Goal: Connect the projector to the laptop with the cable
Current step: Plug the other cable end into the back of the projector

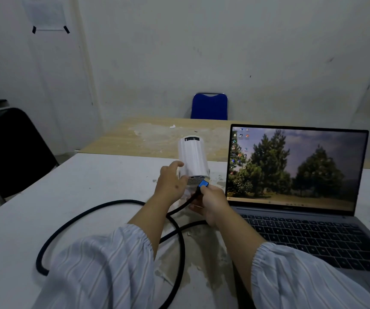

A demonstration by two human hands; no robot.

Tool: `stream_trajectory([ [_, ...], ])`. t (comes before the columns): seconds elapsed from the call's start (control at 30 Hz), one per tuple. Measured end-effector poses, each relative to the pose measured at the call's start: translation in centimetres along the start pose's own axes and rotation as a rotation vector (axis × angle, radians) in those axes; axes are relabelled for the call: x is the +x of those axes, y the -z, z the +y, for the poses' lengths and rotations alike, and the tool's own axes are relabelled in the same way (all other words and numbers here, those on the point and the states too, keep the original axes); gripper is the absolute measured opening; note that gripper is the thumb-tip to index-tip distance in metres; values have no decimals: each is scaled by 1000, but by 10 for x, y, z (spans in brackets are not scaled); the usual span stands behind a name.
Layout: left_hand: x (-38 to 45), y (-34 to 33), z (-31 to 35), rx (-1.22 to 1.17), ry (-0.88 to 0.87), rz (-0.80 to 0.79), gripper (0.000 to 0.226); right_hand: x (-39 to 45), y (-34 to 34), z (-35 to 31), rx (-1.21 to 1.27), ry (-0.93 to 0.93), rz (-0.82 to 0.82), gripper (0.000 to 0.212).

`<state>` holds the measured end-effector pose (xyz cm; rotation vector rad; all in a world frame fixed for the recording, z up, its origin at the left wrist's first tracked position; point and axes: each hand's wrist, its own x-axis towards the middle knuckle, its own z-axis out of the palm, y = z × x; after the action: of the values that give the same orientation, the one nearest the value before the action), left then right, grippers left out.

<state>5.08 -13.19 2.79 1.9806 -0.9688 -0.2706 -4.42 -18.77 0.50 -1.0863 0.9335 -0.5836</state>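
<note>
Beyond my white worn table I see a second, tan wooden table, a blue padded chair against the wall, a black folding chair left, and a taped paper sheet.

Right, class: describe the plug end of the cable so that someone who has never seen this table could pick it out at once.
Start at the open laptop on the right of the white table. Just left of its screen stands a small white projector, steadied by the left hand. The plug is pinched in the right hand at the projector's near end: bright blue with a gold tip, on a black cable.
</note>
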Motion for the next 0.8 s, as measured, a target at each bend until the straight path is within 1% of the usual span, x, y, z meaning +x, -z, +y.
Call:
stream_trajectory([
  [0.1,7,0,1,69,-75,-14,50,3,1,-1,-7,0,-29,27],
  [0.17,13,-1,1,153,-126,-16,52,5,1,-1,-16,1,-43,28],
  [0.27,24,-4,3,314,-224,-45,52,6,0,-2,-24,-7,-63,27],
  [0.37,33,-4,4,410,-269,-108,50,6,1,-4,-21,-5,-82,24],
  [0.43,34,-3,4,386,-265,-153,50,5,2,-6,-23,0,-102,28],
  [0.5,33,-5,4,301,-250,-178,51,4,3,-8,-11,7,-122,30],
  [0.57,32,-7,5,244,-246,-180,51,3,3,-9,9,5,-134,29],
  [0.7,33,-5,6,201,-229,-169,49,4,3,-8,14,-14,-142,25],
  [0.8,34,-5,6,162,-215,-145,45,3,3,-9,30,-11,-154,26],
])
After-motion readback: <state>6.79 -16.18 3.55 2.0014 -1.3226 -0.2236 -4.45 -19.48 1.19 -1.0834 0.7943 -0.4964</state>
